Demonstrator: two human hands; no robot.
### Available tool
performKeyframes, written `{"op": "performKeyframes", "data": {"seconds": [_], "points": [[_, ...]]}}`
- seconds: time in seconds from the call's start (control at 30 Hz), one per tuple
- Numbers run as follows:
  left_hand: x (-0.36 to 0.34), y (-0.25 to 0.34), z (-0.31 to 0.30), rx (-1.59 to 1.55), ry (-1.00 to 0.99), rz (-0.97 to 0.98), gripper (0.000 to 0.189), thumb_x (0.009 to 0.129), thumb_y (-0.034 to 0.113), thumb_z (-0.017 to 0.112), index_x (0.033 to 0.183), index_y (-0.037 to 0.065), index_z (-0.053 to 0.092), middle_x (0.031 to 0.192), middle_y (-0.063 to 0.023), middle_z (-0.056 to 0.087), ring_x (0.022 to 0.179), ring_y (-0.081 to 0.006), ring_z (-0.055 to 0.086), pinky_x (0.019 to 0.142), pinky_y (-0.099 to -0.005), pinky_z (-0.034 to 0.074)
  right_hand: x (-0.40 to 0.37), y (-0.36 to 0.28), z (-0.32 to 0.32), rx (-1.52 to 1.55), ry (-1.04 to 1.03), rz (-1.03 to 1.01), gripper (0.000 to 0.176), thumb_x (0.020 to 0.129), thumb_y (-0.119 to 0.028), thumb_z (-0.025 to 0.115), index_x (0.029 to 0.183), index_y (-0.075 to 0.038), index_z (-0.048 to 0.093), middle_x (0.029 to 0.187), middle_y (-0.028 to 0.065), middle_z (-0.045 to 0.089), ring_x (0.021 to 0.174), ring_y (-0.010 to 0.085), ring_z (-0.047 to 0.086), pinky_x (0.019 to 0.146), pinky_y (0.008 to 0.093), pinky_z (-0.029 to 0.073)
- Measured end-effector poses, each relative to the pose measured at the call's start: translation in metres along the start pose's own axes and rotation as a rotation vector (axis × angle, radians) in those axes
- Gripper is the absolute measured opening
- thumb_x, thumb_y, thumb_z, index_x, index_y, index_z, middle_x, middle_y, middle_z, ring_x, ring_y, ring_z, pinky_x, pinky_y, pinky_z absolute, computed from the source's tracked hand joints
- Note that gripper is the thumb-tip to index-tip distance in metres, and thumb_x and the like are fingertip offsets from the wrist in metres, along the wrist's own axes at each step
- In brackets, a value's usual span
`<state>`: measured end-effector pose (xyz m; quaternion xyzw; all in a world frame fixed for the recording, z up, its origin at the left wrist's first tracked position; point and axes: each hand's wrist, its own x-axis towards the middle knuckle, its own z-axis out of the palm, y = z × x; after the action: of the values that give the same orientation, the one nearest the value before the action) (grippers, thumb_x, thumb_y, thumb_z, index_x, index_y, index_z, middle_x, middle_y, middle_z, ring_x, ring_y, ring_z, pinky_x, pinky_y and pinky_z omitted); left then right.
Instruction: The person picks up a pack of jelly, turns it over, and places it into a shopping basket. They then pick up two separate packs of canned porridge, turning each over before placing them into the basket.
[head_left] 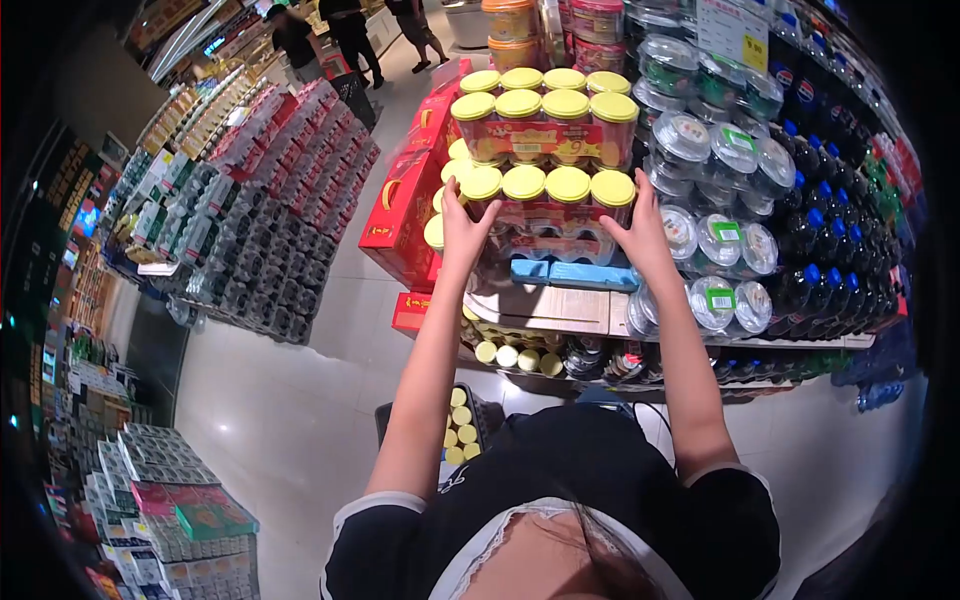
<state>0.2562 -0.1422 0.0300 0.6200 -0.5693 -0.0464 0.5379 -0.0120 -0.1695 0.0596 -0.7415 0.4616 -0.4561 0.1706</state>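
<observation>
Views: one, worn on the head. Vantage: above the person's own black short-sleeved top [600,480]; faces forward and steeply down; wide fisheye, lines bent towards the edges, corners dark. Range: near; left hand [462,225] and right hand [640,232] at arm's length, centre of frame, either side of the stacked clear plastic jars with yellow lids [545,150]. Field: glossy pale floor [290,400] at lower left; dark bottles with blue caps [830,250] along the right edge; aisle with other people [350,30] far off at the top.

Clear yellow-lidded jars [546,186] stand upright in stacked rows of four.
</observation>
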Motion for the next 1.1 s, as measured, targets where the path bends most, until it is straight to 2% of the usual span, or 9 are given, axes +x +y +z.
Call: {"op": "performKeyframes", "data": {"seconds": [0.13,0.17,0.27,0.37,0.47,0.6,0.67,0.93,1.1], "points": [[0.01,-0.008,-0.009,0.131,-0.279,0.14,0.094,0.061,0.022,0.077,0.128,-0.013,0.02,0.128,-0.0285,0.032,0.121,-0.0364,0.033,0.099,-0.037,0.03,0.0,0.021,0.019,0.157,-0.096,0.144,0.08,0.07,-0.018,0.07,0.129,-0.002,0.019,0.124,0.0237,0.042,0.112,0.0378,0.044,0.091,0.0394,0.038],[0.01,-0.009,-0.008,0.236,-0.207,0.239,0.09,0.059,0.017,0.078,0.126,-0.01,0.024,0.12,-0.0272,0.042,0.114,-0.035,0.042,0.095,-0.0361,0.035,0.001,0.024,0.022,0.182,-0.086,0.146,0.08,0.07,-0.02,0.07,0.128,-0.002,0.019,0.12,0.0232,0.046,0.109,0.0373,0.047,0.089,0.0392,0.04],[0.02,-0.008,-0.011,0.16,-0.243,-0.049,0.081,0.061,0.015,0.078,0.124,-0.001,0.031,0.107,-0.0215,0.055,0.102,-0.026,0.055,0.084,-0.034,0.045,-0.001,0.026,0.026,0.199,-0.042,0.149,0.075,0.069,-0.02,0.071,0.124,-0.002,0.024,0.108,0.0212,0.054,0.102,0.0352,0.053,0.084,0.0384,0.043],[0.011,0.012,-0.026,0.093,-0.15,0.037,0.071,0.06,0.01,0.077,0.12,0.001,0.039,0.099,-0.0172,0.06,0.097,-0.0218,0.059,0.079,-0.0303,0.047,-0.013,0.021,0.015,0.217,0.038,0.049,0.065,0.069,-0.014,0.071,0.12,-0.001,0.032,0.105,0.0197,0.056,0.099,0.0347,0.054,0.082,0.0378,0.043],[0.003,0.058,-0.056,-0.238,-0.07,0.105,0.069,0.059,0.007,0.077,0.119,0.0,0.042,0.111,-0.0109,0.055,0.103,-0.0186,0.053,0.085,-0.0303,0.044,-0.024,-0.004,-0.016,0.328,0.06,0.077,0.07,0.064,-0.022,0.076,0.117,-0.001,0.037,0.106,0.0158,0.055,0.099,0.0268,0.055,0.084,0.0353,0.042],[-0.007,0.114,-0.092,-0.794,0.023,0.233,0.088,0.063,0.036,0.076,0.13,0.004,0.028,0.116,-0.0106,0.048,0.104,-0.0182,0.049,0.091,-0.0324,0.04,-0.026,-0.045,-0.045,0.719,0.147,-0.269,0.081,0.064,-0.046,0.073,0.12,-0.001,0.037,0.114,0.0099,0.045,0.104,0.0201,0.048,0.091,0.0316,0.037],[-0.015,0.128,-0.105,-0.823,-0.09,0.198,0.097,0.066,0.053,0.068,0.134,0.002,0.022,0.122,-0.0142,0.043,0.111,-0.0222,0.046,0.093,-0.0342,0.039,-0.028,-0.096,-0.06,1.01,0.077,-0.239,0.084,0.065,-0.048,0.071,0.123,0.0,0.036,0.115,0.011,0.043,0.105,0.0199,0.047,0.092,0.0316,0.036],[-0.059,0.124,-0.112,-0.752,-0.051,-0.208,0.076,0.076,0.042,0.061,0.128,-0.002,0.03,0.121,-0.0156,0.044,0.112,-0.0217,0.045,0.095,-0.0347,0.036,-0.04,-0.091,-0.06,0.968,-0.079,0.058,0.061,0.077,-0.032,0.063,0.123,-0.001,0.037,0.111,0.0099,0.049,0.105,0.0163,0.046,0.093,0.0295,0.034],[-0.061,0.128,-0.11,-0.769,-0.044,-0.191,0.072,0.077,0.042,0.059,0.127,-0.002,0.032,0.12,-0.0154,0.045,0.11,-0.021,0.046,0.094,-0.0341,0.038,-0.04,-0.091,-0.064,0.97,-0.09,0.064,0.062,0.077,-0.033,0.063,0.123,-0.001,0.037,0.111,0.0098,0.048,0.105,0.0161,0.046,0.093,0.0293,0.033]]}}
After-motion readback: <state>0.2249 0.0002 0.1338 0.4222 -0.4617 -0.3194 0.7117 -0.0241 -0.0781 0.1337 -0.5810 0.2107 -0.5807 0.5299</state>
